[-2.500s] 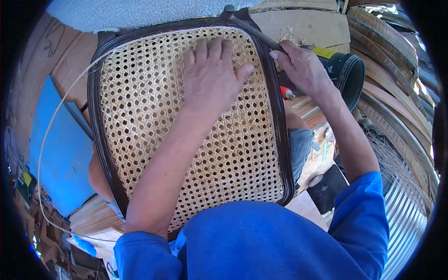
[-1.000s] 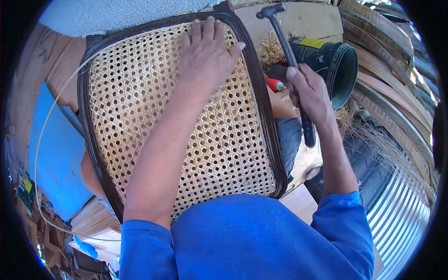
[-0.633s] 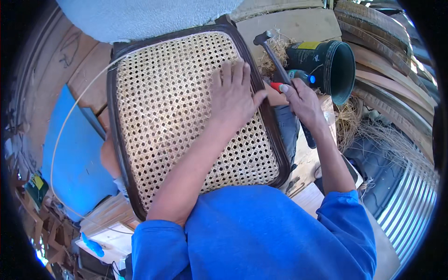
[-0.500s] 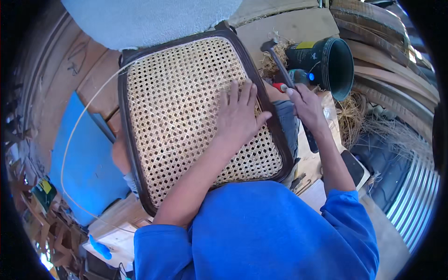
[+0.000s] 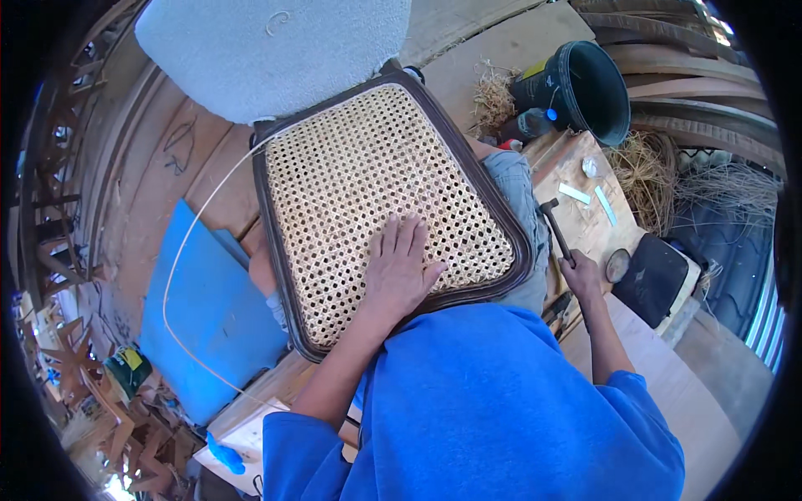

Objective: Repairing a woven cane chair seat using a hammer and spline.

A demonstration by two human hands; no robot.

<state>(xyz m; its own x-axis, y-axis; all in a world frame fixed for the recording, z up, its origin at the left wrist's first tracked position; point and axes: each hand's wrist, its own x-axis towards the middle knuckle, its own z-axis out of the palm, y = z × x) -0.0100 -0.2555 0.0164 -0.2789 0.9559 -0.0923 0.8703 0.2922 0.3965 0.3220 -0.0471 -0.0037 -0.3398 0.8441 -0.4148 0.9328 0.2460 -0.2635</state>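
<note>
A dark-framed chair seat with woven cane (image 5: 359, 175) rests across my lap, tilted a little. My left hand (image 5: 398, 265) lies flat on the cane near its close edge, fingers spread. To the right of the seat, my right hand (image 5: 582, 275) is closed round the handle of a hammer (image 5: 558, 225), whose head points away from me over a wooden board. A long pale cane strand (image 5: 171, 280) springs from the seat's far left corner and loops down the left side to a board beside me.
A dark bucket (image 5: 589, 92) lies tipped at the far right, near a clear bottle with a blue cap (image 5: 530, 123). Strips and a small tin sit on the wooden board (image 5: 576, 167). A blue sheet (image 5: 200, 309) is at left; a pale cushion (image 5: 276, 50) lies beyond the seat.
My left hand has slid nearer to me over the cane. My right hand has drawn the hammer back toward me and off to the right. The view has shifted.
</note>
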